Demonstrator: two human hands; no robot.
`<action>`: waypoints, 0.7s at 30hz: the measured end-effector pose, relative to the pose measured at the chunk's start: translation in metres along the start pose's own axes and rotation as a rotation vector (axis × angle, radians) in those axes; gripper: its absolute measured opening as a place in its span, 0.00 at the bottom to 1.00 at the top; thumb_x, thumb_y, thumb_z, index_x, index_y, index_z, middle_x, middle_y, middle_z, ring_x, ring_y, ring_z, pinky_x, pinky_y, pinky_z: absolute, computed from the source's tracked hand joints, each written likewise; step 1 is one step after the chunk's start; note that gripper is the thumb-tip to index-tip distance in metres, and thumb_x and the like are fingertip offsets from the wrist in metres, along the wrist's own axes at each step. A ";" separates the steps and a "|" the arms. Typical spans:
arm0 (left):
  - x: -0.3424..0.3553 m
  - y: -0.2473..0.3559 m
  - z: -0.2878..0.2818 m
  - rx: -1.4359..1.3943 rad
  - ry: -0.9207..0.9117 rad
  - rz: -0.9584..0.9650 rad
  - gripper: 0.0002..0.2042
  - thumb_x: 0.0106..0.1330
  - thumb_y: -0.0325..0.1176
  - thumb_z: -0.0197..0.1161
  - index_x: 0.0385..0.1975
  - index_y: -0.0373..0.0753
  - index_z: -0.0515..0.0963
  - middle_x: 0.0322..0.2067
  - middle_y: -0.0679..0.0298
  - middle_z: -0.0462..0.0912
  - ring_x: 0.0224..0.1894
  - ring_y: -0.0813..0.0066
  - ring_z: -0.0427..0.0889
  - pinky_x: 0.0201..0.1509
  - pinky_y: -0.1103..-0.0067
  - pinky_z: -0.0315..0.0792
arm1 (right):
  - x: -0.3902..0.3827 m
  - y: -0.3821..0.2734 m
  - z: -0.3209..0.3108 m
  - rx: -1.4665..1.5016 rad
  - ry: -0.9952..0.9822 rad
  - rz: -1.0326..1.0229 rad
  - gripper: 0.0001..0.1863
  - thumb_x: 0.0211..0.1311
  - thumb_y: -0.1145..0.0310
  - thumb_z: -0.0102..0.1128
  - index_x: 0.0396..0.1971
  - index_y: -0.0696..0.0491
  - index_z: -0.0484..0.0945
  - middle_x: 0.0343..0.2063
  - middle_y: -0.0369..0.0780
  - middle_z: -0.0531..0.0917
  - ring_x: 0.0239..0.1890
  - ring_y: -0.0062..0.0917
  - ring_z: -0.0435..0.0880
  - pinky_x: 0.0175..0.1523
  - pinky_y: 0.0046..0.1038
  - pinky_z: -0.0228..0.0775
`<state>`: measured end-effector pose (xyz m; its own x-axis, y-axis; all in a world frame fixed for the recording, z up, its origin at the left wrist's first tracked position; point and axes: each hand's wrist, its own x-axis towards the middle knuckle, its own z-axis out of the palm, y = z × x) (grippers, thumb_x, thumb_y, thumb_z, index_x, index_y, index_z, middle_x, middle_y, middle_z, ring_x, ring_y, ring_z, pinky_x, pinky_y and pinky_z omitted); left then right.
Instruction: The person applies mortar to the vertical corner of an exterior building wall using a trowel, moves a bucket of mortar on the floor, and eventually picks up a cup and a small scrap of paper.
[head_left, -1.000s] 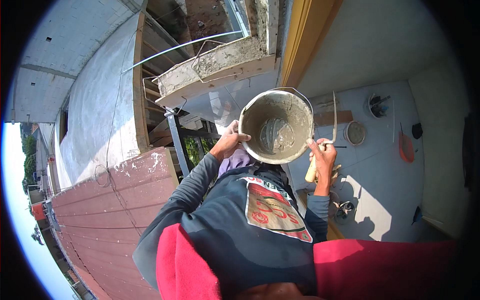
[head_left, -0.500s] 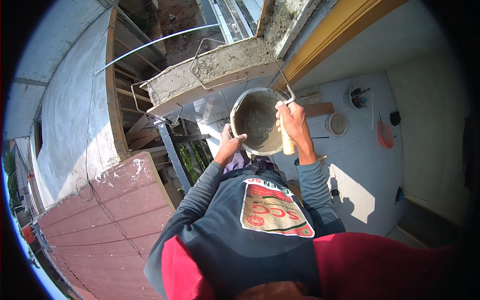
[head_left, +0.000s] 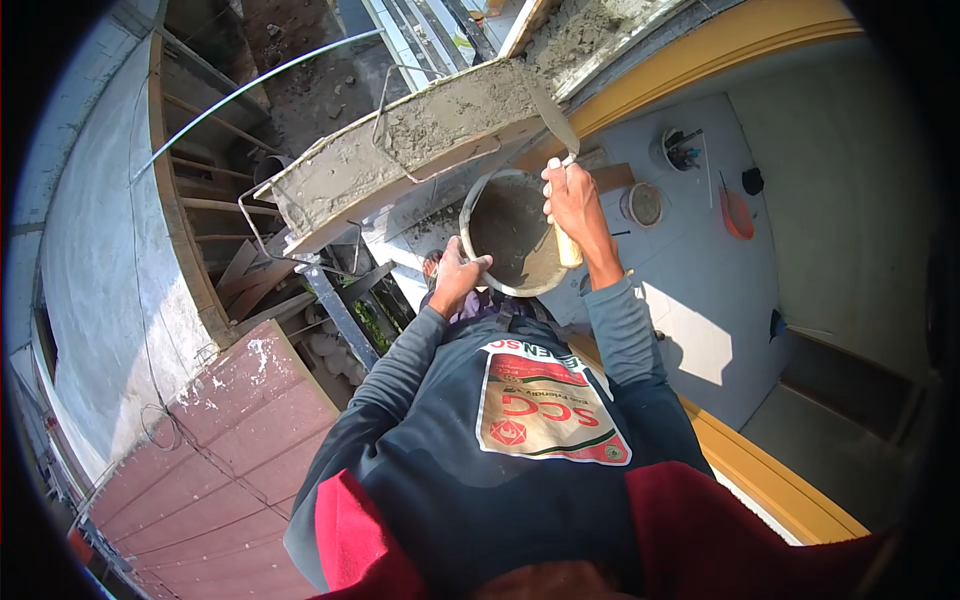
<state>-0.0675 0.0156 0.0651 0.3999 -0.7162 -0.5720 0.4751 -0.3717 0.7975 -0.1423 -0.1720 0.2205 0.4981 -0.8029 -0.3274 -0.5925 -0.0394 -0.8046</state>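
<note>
One grey-smeared bucket (head_left: 493, 222), round, mouth up, a little mortar-coloured residue inside: in front of my body, on the near side of the concrete ledge. My left hand (head_left: 458, 276): thumb and fingers clamped on the bucket's left rim. My right hand (head_left: 577, 208): fingers together, wrapped round a trowel (head_left: 569, 250), pale handle butt toward me, over the bucket's right side; blade pointing far, toward the ledge's right end, contact impossible to tell. One concrete ledge (head_left: 445, 118), rough-topped, far side, with bent metal rods (head_left: 377, 132) along it. To the right, on a pale tiled floor (head_left: 680, 265): one small pail (head_left: 627, 211), one orange basin (head_left: 737, 216), one container of tools (head_left: 657, 153) farther off. To the left, near: reddish panels (head_left: 230, 430).
</note>
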 end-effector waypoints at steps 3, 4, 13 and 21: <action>0.001 0.013 0.004 0.090 -0.035 -0.076 0.19 0.60 0.24 0.65 0.49 0.31 0.67 0.40 0.56 0.78 0.36 0.67 0.83 0.32 0.74 0.82 | 0.011 0.049 0.028 -0.456 0.273 -0.433 0.22 0.74 0.58 0.46 0.29 0.64 0.71 0.24 0.54 0.79 0.25 0.52 0.79 0.33 0.45 0.72; 0.004 0.009 0.003 0.062 -0.032 -0.071 0.19 0.60 0.24 0.65 0.49 0.30 0.67 0.40 0.56 0.78 0.36 0.67 0.83 0.32 0.74 0.82 | 0.007 0.051 0.035 -0.543 0.263 -0.325 0.19 0.74 0.63 0.44 0.27 0.62 0.70 0.26 0.60 0.80 0.33 0.58 0.79 0.39 0.49 0.71; 0.031 -0.036 0.006 -0.147 -0.009 -0.098 0.18 0.58 0.26 0.67 0.45 0.24 0.70 0.38 0.51 0.80 0.34 0.65 0.84 0.32 0.75 0.82 | -0.050 0.061 0.031 -0.413 0.181 -0.300 0.18 0.75 0.62 0.44 0.31 0.64 0.71 0.26 0.58 0.80 0.31 0.56 0.79 0.36 0.48 0.69; 0.019 -0.054 0.037 0.167 0.133 -0.126 0.18 0.55 0.28 0.68 0.43 0.27 0.72 0.37 0.51 0.82 0.34 0.65 0.86 0.35 0.73 0.82 | -0.060 0.066 -0.024 0.201 0.090 -0.068 0.18 0.71 0.57 0.55 0.36 0.60 0.77 0.19 0.36 0.77 0.18 0.17 0.76 0.23 0.22 0.69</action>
<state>-0.1145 0.0001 0.0184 0.4510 -0.5779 -0.6801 0.3961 -0.5532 0.7328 -0.2265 -0.1401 0.1987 0.4688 -0.8526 -0.2306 -0.4172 0.0164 -0.9087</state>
